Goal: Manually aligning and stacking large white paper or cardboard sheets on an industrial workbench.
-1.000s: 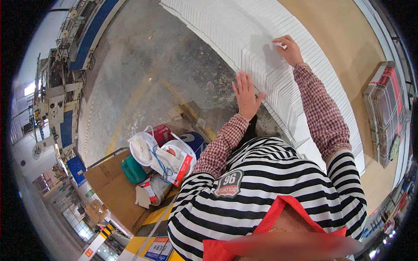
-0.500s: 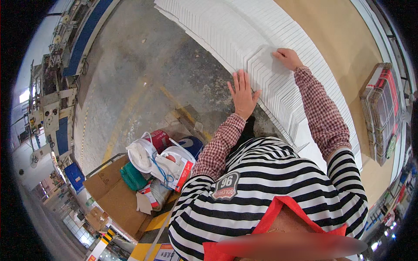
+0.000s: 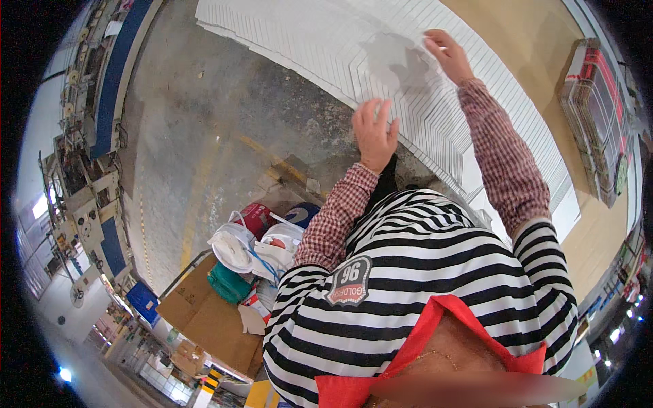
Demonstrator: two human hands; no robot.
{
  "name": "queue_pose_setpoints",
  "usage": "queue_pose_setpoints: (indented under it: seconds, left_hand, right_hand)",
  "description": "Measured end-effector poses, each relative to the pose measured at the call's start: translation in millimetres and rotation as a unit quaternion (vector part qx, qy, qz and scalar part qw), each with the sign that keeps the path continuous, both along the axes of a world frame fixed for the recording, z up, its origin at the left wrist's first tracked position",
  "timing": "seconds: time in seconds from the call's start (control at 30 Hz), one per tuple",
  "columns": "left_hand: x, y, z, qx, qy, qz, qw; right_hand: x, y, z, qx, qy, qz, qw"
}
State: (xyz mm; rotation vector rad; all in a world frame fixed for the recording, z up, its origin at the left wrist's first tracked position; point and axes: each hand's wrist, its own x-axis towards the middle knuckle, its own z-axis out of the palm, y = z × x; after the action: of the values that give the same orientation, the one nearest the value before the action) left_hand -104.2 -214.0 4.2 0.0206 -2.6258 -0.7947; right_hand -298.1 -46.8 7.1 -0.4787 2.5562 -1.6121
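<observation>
The grey, stained floor (image 3: 197,129) spreads out past the left edge of the bench (image 3: 537,47), whose tan top shows as a strip toward its right edge. White sheets (image 3: 306,51), fanned out in an overlapping row, cover the bench along its left edge, running from the person's front to the far end in view. An open cardboard box (image 3: 207,309) stands off the bench's left edge, at the person's left side. Close to the bench's right edge lies a stack of plaid-patterned pieces (image 3: 595,122), grey with red and white lines. White tubs (image 3: 232,249) sit at the box's far side, beside a teal bundle (image 3: 228,282). The left hand (image 3: 375,136) is at the sheets' left margin, fingers bent and parted, released; whether they touch the paper I cannot tell. The right hand (image 3: 450,56) is over the sheets toward their right side, fingers loosely curled and released, a shadow falling on the paper beside it
</observation>
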Motion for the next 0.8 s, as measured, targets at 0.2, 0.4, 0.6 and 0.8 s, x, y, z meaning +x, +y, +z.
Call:
queue_pose_setpoints:
  seconds: [0.2, 0.4, 0.6, 0.8]
  left_hand:
    - [-18, 31, -2, 0.066, -0.076, -0.011, 0.995]
    - [-34, 26, 1, 0.038, -0.094, 0.044, 0.994]
    - [-43, 37, 9, -0.027, -0.153, 0.098, 0.983]
    - [-67, 21, 29, 0.190, -0.348, 0.009, 0.918]
  right_hand:
    - [118, 146, 20, 0.121, 0.028, -0.109, 0.986]
    - [304, 319, -3, 0.246, 0.030, -0.288, 0.925]
    - [453, 458, -33, 0.483, 0.000, -0.447, 0.753]
    - [479, 476, -58, 0.466, -0.158, -0.390, 0.778]
